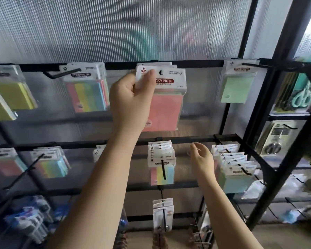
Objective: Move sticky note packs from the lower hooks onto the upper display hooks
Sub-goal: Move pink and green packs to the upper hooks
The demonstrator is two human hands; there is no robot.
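My left hand [131, 97] is raised to the upper rail and pinches the white header card of a pink sticky note pack [166, 106], which hangs at the upper middle hook with more packs behind it. My right hand [202, 159] hovers open, holding nothing, at the lower rail between two loaded hooks: a stack of striped packs [162, 162] on its left and a stack of pale blue packs [234, 169] on its right. More packs hang on the upper rail: striped ones [86, 92] on the left and a green one [238, 87] on the right.
Yellow packs [11, 94] hang at the upper far left and more packs [52, 164] at the lower left, with black hooks jutting toward me. A black frame post [284, 123] stands on the right, with scissors packs [275, 139] beyond it. Small carded items [162, 212] hang below.
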